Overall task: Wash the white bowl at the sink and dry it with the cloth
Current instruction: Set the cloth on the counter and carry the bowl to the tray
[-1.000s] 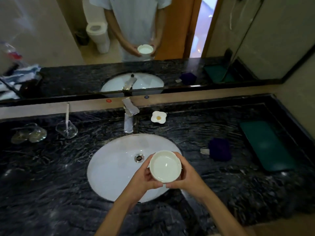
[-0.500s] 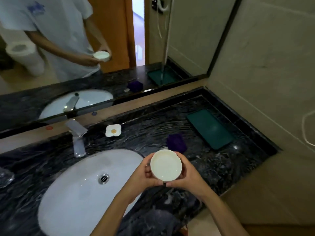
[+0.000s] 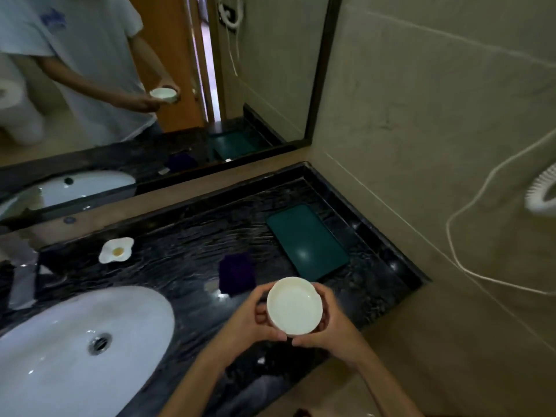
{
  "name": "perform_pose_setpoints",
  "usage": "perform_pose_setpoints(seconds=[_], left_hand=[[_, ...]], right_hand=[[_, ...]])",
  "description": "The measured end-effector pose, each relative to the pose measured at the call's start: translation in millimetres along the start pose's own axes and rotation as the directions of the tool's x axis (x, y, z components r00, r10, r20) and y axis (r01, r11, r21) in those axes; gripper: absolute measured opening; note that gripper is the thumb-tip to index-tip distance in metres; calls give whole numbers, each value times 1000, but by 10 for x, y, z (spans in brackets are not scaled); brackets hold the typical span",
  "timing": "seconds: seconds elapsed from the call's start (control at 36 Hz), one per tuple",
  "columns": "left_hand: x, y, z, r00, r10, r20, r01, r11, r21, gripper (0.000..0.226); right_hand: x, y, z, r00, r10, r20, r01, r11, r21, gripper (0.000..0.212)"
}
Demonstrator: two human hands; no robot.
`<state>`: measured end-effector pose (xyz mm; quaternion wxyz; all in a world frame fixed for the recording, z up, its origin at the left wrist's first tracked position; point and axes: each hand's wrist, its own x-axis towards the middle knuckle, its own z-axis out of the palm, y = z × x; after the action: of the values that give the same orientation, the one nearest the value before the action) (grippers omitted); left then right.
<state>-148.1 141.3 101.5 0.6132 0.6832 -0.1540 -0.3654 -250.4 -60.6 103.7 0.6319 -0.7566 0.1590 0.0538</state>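
Note:
The white bowl (image 3: 294, 307) is held upright between both hands above the dark marble counter, to the right of the sink. My left hand (image 3: 249, 320) cups its left side and my right hand (image 3: 326, 328) cups its right side. The white oval sink (image 3: 60, 341) lies at the lower left with its drain showing. A folded dark purple cloth (image 3: 236, 272) rests on the counter just beyond the bowl. The tap at the far left edge is blurred.
A dark green tray (image 3: 307, 242) lies at the counter's right end by the wall. A small white flower-shaped dish (image 3: 115, 250) sits behind the sink. The mirror (image 3: 120, 85) runs along the back. A white cord (image 3: 469, 266) hangs on the right wall.
The bowl, still in both hands, has gone from above the sink to the right, over the counter near the cloth. The view has swung right; the tap and glasses have left it.

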Motion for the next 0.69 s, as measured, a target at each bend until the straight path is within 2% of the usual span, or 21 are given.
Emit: perform_pose_setpoints(seconds=[0.31,0.5,0.69], left_hand=[[582,207,706,998,26,-59,-27,999,-19,93],[1020,335,701,994,82,-73,-77,995,66,89],[1480,354,487,993,78,-92,-69,993,96,88]], right_hand=[[252,94,-969,998,32,58,-29,998,-50,105],[669,27,-1297,996,25,89,-20,998,-58,98],[1263,11,-1386,990,20,141,-10,997,-72,99]])
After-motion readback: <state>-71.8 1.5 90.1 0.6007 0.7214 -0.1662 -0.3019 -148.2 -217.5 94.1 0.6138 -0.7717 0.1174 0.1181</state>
